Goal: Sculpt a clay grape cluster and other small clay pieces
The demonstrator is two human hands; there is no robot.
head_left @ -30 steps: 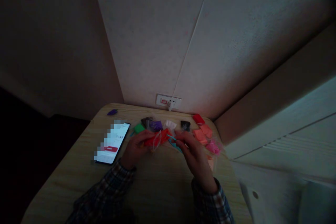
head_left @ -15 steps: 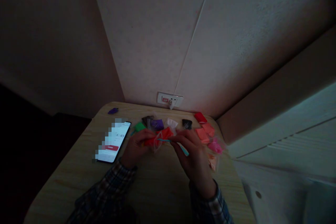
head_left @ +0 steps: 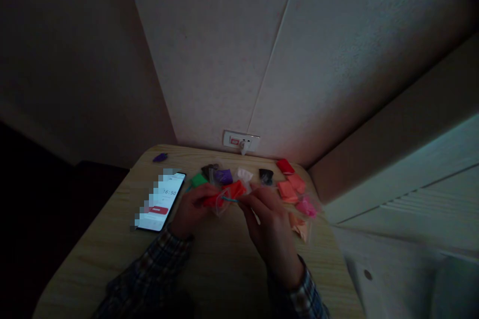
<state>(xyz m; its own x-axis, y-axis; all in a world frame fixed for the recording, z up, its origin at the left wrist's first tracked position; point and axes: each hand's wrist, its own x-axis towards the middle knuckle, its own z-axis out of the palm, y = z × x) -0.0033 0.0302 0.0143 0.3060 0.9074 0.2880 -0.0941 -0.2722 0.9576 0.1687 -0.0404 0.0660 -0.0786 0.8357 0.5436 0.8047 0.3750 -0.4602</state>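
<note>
My left hand point(head_left: 193, 208) is closed on the edge of a small clear plastic bag with bright red contents point(head_left: 235, 190). Its fingertips pinch the left side, and the bag's loose film hangs open toward me. My right hand point(head_left: 267, 224) pinches a thin teal stick point(head_left: 230, 200), whose tip reaches the bag's film; whether it is inside the bag I cannot tell. Behind the hands lie a green packet point(head_left: 198, 180), a purple packet point(head_left: 224, 176), a white packet point(head_left: 244, 175) and a black packet point(head_left: 266, 176).
Right of my hands lie a red packet point(head_left: 285, 166), coral packets point(head_left: 287, 191), a pink bag point(head_left: 306, 206) and a peach bag point(head_left: 299, 227). A lit phone point(head_left: 164, 204) rests at left on the wooden table point(head_left: 112, 239). A small purple piece point(head_left: 160, 157) sits near the back-left corner. A wall socket point(head_left: 241, 141) is behind.
My right hand has shifted slightly left with the teal stick, its tip now further over the bag's film. The left hand still grips the bag.
</note>
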